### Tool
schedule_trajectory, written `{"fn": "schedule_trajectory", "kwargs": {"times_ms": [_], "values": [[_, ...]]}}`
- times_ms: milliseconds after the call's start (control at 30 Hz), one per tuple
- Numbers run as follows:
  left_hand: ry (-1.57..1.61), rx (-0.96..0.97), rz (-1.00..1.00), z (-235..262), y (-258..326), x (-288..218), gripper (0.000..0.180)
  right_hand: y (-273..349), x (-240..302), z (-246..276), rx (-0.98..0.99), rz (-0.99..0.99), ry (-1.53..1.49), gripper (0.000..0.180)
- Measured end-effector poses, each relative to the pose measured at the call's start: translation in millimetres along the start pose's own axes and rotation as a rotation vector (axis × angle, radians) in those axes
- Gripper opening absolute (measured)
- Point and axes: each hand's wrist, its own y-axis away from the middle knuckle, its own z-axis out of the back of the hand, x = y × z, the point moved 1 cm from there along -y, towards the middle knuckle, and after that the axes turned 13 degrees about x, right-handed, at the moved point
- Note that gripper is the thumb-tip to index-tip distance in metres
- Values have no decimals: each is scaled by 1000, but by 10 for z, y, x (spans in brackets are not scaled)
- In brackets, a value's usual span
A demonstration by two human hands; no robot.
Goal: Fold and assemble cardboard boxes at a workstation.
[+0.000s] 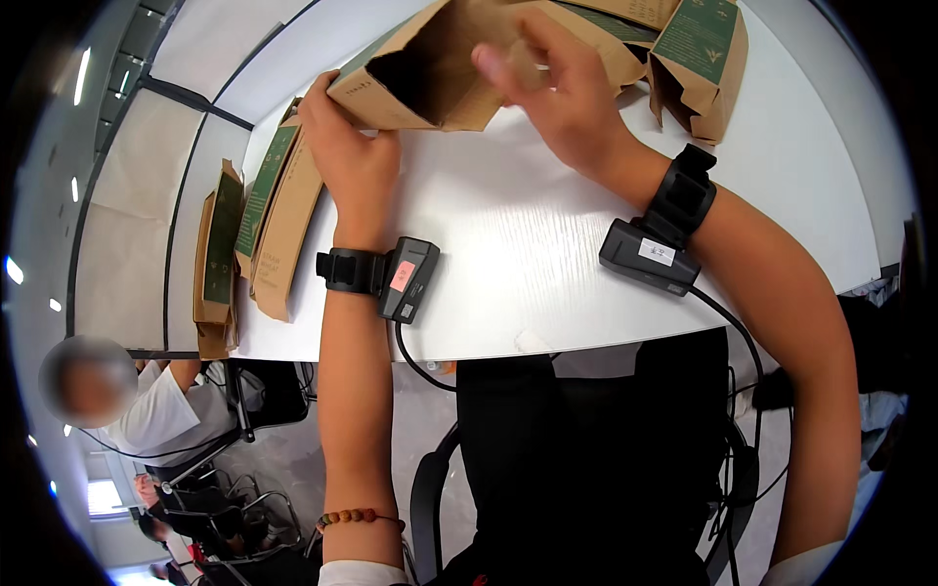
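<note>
The bead bracelet (360,517) on the left forearm lies nearest the camera; beyond it sit the two wrist-strapped sensor units, the left wrist unit (408,279) with a pink label and the right wrist unit (647,256) with a white label, both cabled down toward the body.

Beyond the wrist units, both hands work on the open kraft paper bag (445,73), which lies on its side on the white counter (508,254) with its mouth facing the person.

- Left hand (354,151): the grip is closed on the left edge of the bag mouth, thumb and fingers pinching the wall, heel resting on the counter.
- Right hand (557,93): fingers spread over the right upper wall of the bag. The fingertips are blurred, so whether this grip pinches the paper or only presses on it cannot be told.

Recommended technique, judged from this position: keep the left grip firm as the anchor, and let the right hand shape the wall with flat fingers to avoid creasing the paper.

Left of the left grip, flat kraft bags with green panels (278,210) are stacked at the counter edge. Right of the right grip stands another upright green-panelled bag (702,63).
</note>
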Motion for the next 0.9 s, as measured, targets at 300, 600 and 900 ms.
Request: {"fn": "schedule_trajectory", "kwargs": {"times_ms": [300, 600, 900], "values": [[-179, 39, -19, 11, 19, -182, 61, -51, 172, 151, -535, -817, -566, 42], [-192, 52, 28, -15, 52, -195, 60, -119, 245, 220, -30, 99, 645, 17], [-215, 67, -69, 12, 49, -175, 61, -67, 291, 240, 377, 203, 715, 15]]}}
